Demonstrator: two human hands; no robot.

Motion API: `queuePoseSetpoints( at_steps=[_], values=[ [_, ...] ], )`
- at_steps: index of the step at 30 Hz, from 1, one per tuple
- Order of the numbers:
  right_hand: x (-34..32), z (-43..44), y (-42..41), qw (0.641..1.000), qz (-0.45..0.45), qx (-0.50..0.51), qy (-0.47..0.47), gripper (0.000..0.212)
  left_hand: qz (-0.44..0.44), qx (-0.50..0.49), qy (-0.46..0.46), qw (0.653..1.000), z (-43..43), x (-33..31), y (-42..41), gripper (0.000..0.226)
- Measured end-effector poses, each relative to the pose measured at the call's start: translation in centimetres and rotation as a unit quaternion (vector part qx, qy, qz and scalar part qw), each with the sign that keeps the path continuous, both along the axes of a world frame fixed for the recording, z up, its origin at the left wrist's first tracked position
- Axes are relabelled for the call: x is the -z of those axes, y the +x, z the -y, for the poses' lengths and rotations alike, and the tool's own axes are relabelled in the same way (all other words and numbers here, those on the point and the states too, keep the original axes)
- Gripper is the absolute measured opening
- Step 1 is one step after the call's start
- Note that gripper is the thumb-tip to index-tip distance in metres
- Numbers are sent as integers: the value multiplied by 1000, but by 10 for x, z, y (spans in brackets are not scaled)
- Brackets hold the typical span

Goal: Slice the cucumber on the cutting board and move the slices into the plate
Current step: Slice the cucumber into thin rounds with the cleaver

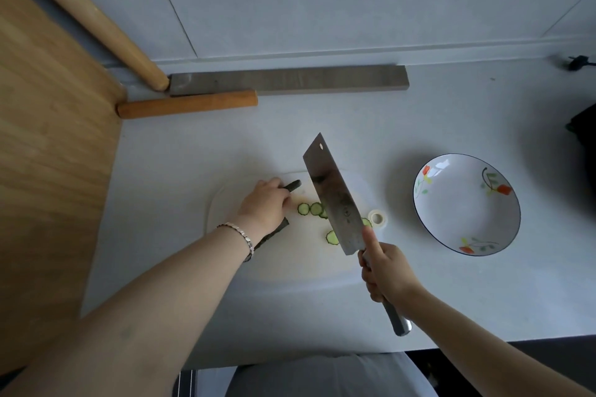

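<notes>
A dark green cucumber (293,185) lies on the white cutting board (290,263). My left hand (264,206) grips its middle, so only its two ends show. Several thin slices (310,208) lie on the board right of that hand. My right hand (385,271) holds the handle of a cleaver (332,195), forefinger along the blade. The blade is raised and tilted above the slices, hiding some of them. A white plate (425,213) with a dark rim and painted flowers stands on the counter to the right, with nothing in it.
A small white roll of tape (378,218) sits at the board's right edge. A rolling pin (187,104) and a grey bar (290,79) lie at the back. A wooden panel (48,155) borders the left side. A dark object (583,142) is at the far right.
</notes>
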State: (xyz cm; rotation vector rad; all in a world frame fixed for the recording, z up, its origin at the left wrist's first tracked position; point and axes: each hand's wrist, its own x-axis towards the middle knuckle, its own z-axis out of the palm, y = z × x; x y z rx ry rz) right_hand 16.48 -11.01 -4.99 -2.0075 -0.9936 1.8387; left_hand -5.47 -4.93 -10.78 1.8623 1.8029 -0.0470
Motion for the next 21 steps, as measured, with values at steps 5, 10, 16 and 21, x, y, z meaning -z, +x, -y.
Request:
queuePoseSetpoints(
  at_steps=[5, 10, 16, 21],
  values=[
    [1, 0, -6, 1000, 0, -14, -7, 56, -52, -91, 16, 994, 17, -5, -40, 21],
    [7, 4, -19, 998, 2, -60, -31, 57, -66, -108, 68, 990, 36, -17, -49, 20],
    [18, 7, -22, 995, 28, -93, -33, 57, -32, -55, 58, 996, 56, -12, -16, 46],
    [18, 0, -8, 998, 35, -52, -30, 57, 12, -71, 42, 996, 64, -1, -2, 41]
  ],
)
